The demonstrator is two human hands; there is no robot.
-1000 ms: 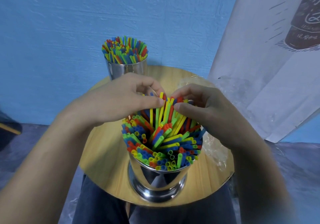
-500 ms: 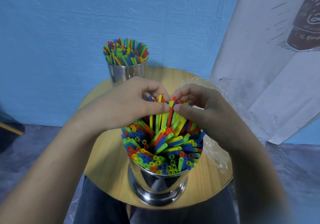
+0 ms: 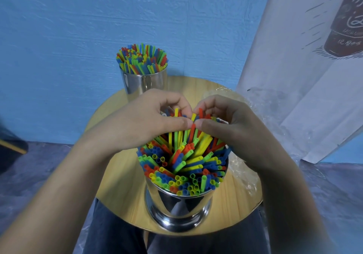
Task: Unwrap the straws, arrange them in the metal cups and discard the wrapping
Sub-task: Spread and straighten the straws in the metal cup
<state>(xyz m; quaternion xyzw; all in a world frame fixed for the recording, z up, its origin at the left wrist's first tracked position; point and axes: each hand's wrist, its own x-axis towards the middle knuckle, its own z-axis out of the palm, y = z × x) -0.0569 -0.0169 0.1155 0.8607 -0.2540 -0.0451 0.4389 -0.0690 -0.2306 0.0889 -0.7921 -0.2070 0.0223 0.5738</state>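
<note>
Both grips are busy here. The left grip [image 3: 149, 120] and right grip [image 3: 231, 128] are curled in toward each other with thumb tips touching. Together they're closed round a clump of straws [image 3: 189, 137], fingers wrapped behind and thumbs in front, and a few coloured tips poke out over the top.

That clump stands higher than the other straws and sits at the far side of the near metal cup [image 3: 180, 206], which is straight below the grips. The held straws' long axis is close to upright, leaning a little, so the way in is pretty much straight down. Neither hand is nearer, since the clump is dead centre between them.

The cup under the grips looks packed already, with open ends fanned toward the camera. The far metal cup [image 3: 145, 82], beyond the left grip, is full too, and nothing is touching it. The clear wrapping [image 3: 243, 173] lies crumpled on the desk [image 3: 121, 185], to the right of and below the right grip, partly hidden by that wrist.

My guess is this clump gets seated and let go. After that, the right grip is the closer one for grabbing the wrapping. No bin in view.
</note>
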